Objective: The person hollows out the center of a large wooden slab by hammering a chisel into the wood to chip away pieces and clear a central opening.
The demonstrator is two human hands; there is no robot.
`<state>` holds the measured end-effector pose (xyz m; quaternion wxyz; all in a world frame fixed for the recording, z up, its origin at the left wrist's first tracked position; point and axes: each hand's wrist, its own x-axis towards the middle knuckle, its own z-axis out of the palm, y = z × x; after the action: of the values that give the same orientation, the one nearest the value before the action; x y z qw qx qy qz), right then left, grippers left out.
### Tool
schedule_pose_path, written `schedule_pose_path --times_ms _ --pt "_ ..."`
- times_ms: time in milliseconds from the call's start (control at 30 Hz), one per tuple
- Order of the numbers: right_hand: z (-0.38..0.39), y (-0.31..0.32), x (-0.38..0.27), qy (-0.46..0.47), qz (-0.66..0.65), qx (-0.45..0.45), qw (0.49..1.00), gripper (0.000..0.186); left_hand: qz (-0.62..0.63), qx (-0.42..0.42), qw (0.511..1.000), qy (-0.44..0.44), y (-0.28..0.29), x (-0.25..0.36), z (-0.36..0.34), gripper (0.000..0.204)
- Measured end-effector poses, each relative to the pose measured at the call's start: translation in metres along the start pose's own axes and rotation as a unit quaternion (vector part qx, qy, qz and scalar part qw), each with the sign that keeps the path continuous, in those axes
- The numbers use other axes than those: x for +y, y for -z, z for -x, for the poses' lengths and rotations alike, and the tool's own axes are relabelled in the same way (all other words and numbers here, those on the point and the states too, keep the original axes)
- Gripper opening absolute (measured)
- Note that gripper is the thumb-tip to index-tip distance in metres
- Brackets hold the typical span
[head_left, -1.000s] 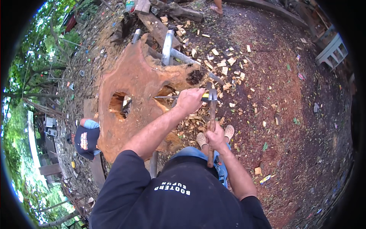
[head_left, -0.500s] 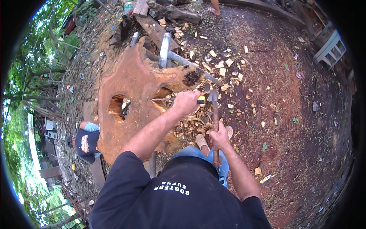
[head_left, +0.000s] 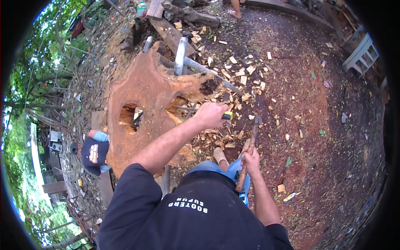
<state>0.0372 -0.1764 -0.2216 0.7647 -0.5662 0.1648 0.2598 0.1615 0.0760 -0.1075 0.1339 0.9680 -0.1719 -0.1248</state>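
Observation:
A large reddish-brown wood slab point(head_left: 143, 93) lies to my left and ahead, with a squarish hole cut through it and a notch hewn into its right edge. My left hand point(head_left: 209, 115) is closed round a chisel point(head_left: 227, 115) with a yellow and black handle. Its thin blade points left at the notch; whether the tip touches wood I cannot tell. My right hand point(head_left: 251, 160) grips the wooden handle of a hammer point(head_left: 253, 135) beside my right thigh. The hammer's metal head is up and to the right, apart from the chisel.
Pale wood chips point(head_left: 241, 73) litter the ground beyond and under the slab. Metal pipes point(head_left: 180, 54) and logs point(head_left: 187, 14) lie at its far end. Another person point(head_left: 95, 153) is at the slab's left side. A white plastic chair point(head_left: 361, 54) stands far right.
My right hand has swung the hammer to the right, away from the chisel's end. My left hand and the chisel have shifted slightly right. The slab stays in place.

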Motion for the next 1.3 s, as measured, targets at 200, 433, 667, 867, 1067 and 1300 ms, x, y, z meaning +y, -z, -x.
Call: schedule_pose_path --times_ms 200,433,667,867,1067,1300 --pt "0.002 0.008 0.000 0.001 0.016 0.007 1.000 0.022 -0.026 -0.044 0.999 0.001 -0.019 -0.007 0.009 0.021" --pt "0.016 0.010 -0.014 0.000 0.017 0.000 1.000 0.023 -0.023 -0.039 0.999 0.029 -0.018 -0.016 0.012 0.019" --pt "0.023 0.017 -0.014 -0.008 0.032 0.014 0.999 0.022 0.060 -0.051 0.997 -0.020 -0.009 0.018 0.028 0.014" --pt "0.027 0.022 -0.017 -0.004 0.034 0.037 0.999 0.020 0.217 0.093 0.962 -0.136 -0.009 0.066 0.057 0.022" --pt "0.034 0.025 -0.035 -0.060 0.027 0.117 0.991 0.018 0.310 0.170 0.929 -0.114 -0.002 0.069 0.095 0.031" --pt "0.028 0.056 -0.044 -0.118 -0.108 0.160 0.974 0.008 0.395 0.206 0.895 -0.029 -0.011 0.054 0.127 0.038"
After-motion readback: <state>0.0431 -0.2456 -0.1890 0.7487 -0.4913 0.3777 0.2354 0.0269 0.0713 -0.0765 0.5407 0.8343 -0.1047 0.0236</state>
